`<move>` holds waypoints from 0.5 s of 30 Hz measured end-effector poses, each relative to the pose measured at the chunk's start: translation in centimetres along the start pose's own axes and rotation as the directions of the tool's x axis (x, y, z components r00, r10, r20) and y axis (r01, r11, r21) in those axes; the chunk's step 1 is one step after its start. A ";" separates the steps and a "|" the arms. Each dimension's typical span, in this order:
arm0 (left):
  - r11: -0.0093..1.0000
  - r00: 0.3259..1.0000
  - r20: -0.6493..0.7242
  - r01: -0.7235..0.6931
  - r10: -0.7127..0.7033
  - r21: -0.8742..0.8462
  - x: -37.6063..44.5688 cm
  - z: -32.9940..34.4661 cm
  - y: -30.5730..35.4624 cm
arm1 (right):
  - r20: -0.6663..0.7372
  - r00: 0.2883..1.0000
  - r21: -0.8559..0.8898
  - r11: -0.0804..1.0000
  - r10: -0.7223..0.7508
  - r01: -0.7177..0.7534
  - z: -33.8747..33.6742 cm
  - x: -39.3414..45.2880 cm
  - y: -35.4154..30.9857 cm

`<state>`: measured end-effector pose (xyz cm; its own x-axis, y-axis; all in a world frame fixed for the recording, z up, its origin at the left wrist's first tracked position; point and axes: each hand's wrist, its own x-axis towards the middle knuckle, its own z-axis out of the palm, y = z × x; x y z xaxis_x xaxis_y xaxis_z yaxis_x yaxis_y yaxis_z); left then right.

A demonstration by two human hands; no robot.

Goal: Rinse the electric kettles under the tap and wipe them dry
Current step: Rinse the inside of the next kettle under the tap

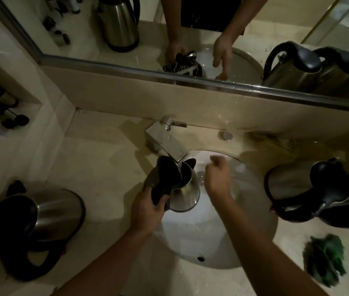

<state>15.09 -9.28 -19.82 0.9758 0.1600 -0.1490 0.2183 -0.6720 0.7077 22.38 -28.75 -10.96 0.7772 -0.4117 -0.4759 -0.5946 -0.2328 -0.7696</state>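
Two bare forearms come up from the bottom edge, cut off below the elbows. The left hand (148, 210) is curled round the black handle of a small stainless steel electric kettle (185, 195), holding it tilted over the white oval sink basin (190, 242) with its open mouth up under the spout. The kettle's black hinged lid (167, 174) is flipped open and blocks the view inside. The right hand (216, 178) hovers over the basin just beside the kettle, fingers loosely bent, gripping nothing — it's motion-blurred, so hard to say more.

On the beige stone counter (105, 167), a bigger steel kettle with a black handle (39, 223) stands well off to the left, and another steel kettle with a black lid (310, 189) sits at the right of the basin, partly cut by the frame edge. A crumpled dark green cloth (323, 259) lies near it, blurry.

Further back is the square chrome tap (165, 142), then the wall mirror (169, 28) — it reflects the hands and kettles. Small dark bottles (2, 112) sit in a left-hand niche, too dim to identify.
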 end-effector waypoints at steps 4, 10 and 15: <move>0.991 0.999 -0.016 -0.035 0.037 0.129 0.3 0.6 1.0 | 0.423 0.900 -0.125 0.991 0.102 -0.054 0.0 -1.5 3.7; 0.988 0.997 -0.056 -0.044 0.053 0.150 0.4 1.1 0.6 | 0.458 0.888 -0.337 0.933 0.041 0.130 2.2 1.9 3.3; 0.986 0.996 -0.039 -0.078 0.085 0.149 0.5 1.5 0.2 | 0.525 0.851 -0.397 0.886 0.007 0.238 2.6 3.9 4.2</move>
<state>15.64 -10.47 -20.79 0.9895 0.1307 -0.0609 0.1407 -0.7829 0.6060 23.47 -29.09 -17.13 0.7657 0.1101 -0.6337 -0.4241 -0.6542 -0.6262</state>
